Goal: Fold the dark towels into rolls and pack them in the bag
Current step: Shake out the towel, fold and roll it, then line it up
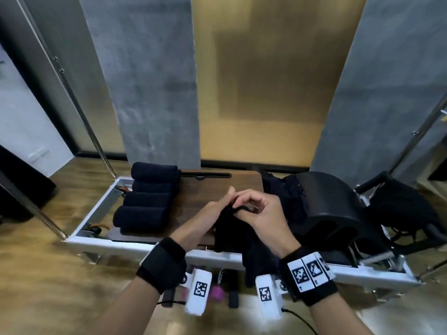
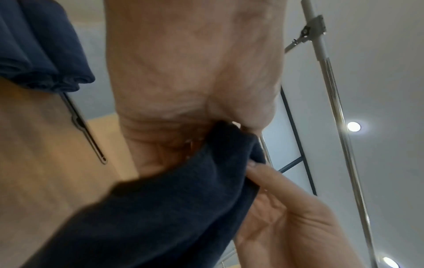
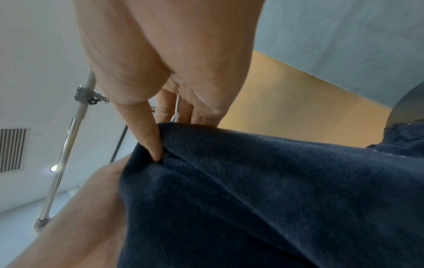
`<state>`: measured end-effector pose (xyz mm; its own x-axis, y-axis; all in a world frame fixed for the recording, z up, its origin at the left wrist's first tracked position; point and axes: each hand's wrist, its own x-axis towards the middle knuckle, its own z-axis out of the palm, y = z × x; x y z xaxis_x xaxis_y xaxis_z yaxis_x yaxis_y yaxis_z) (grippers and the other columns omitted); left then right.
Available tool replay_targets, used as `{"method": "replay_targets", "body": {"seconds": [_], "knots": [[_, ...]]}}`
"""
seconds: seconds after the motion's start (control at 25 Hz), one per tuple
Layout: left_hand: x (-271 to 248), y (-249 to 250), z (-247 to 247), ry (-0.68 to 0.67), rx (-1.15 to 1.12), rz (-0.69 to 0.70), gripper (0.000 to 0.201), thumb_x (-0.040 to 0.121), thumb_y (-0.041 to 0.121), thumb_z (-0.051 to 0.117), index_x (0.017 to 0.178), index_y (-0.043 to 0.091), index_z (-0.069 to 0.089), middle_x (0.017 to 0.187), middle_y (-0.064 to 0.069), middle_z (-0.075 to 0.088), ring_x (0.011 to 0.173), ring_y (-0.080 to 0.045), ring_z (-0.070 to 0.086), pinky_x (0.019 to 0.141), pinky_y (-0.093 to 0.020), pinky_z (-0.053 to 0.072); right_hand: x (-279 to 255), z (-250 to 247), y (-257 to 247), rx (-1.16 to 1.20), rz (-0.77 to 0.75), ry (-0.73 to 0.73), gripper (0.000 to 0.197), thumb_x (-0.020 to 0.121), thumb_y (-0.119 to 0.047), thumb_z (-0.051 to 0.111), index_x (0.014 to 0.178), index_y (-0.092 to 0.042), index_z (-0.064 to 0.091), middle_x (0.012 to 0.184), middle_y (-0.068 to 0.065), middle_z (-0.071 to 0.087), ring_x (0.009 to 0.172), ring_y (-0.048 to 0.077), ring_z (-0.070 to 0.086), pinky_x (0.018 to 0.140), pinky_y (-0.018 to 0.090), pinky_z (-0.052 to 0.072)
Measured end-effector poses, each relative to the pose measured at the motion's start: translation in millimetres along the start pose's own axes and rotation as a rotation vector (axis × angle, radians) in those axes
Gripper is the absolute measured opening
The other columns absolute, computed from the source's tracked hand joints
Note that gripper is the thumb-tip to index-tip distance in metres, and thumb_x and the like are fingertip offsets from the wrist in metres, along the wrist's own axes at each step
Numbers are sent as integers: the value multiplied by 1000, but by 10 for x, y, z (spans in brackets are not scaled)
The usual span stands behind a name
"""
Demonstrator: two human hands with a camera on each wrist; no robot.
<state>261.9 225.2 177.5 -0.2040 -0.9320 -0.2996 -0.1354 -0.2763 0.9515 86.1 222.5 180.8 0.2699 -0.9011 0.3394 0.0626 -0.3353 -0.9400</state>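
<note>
A dark towel (image 1: 232, 228) is held up above the wooden counter (image 1: 193, 197), its lower part draped over the near edge. The top edge is pinched by the left hand (image 1: 212, 213) and the right hand (image 1: 261, 213), which are close together, almost touching. In the right wrist view the thumb (image 3: 149, 130) is pressed into a fold of the cloth; in the left wrist view the cloth is clamped under the left palm while a right fingertip (image 2: 254, 170) works at the hem.

Four rolled towels (image 1: 147, 199) are stacked side by side at the far left of the counter. A loose heap of unfolded towels (image 1: 287, 192) lies at the right, against a black curved barrel (image 1: 338, 206). A black shape beyond it (image 1: 406, 209) is possibly the bag; this cannot be told for certain.

Step judged: corners are being found before the towel is spread and rolled.

Risks:
- With both hands on one short stretch of hem, the towel may open crooked, giving an uneven roll.
- The hanging part may catch on the counter's metal frame (image 1: 154, 247) or slide to the floor if the pinch slips.
- Spreading may nudge the finished rolls or drag the loose heap.
</note>
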Motion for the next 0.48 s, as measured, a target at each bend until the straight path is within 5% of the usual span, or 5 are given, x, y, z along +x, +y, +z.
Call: {"method": "replay_targets", "body": {"seconds": [0.12, 0.2, 0.36, 0.48], "knots": [[-175, -185, -170, 62, 34, 200, 26, 106, 25, 62, 105, 6, 81, 100, -9, 80, 94, -17, 70, 80, -25, 53, -256, 292, 52, -12, 17, 7, 20, 75, 27, 69, 83, 8, 69, 104, 17, 74, 104, 23, 72, 92, 32, 54], [-312, -286, -212, 78, 75, 287, 16, 103, 2, 63, 105, -5, 77, 99, -14, 78, 91, -16, 69, 82, -26, 52, -418, 451, 52, -46, 14, 18, 24, 75, 26, 66, 83, 4, 67, 104, 14, 76, 108, 25, 72, 89, 32, 54], [-615, -345, -272, 79, -13, 363, 13, 95, -3, 71, 106, 0, 78, 104, -7, 80, 99, -10, 73, 90, -20, 52, -713, 665, -3, -5, -26, 129, 25, 79, 13, 70, 91, -7, 60, 111, 9, 74, 113, 27, 69, 87, 39, 57], [-843, -319, -413, 55, -1, 449, 26, 94, -4, 73, 116, 8, 75, 113, -1, 79, 112, -8, 71, 97, -16, 49, -806, 639, 19, -18, 55, 326, 46, 81, 12, 64, 114, -19, 64, 129, -2, 67, 124, 20, 62, 101, 54, 55]]}}
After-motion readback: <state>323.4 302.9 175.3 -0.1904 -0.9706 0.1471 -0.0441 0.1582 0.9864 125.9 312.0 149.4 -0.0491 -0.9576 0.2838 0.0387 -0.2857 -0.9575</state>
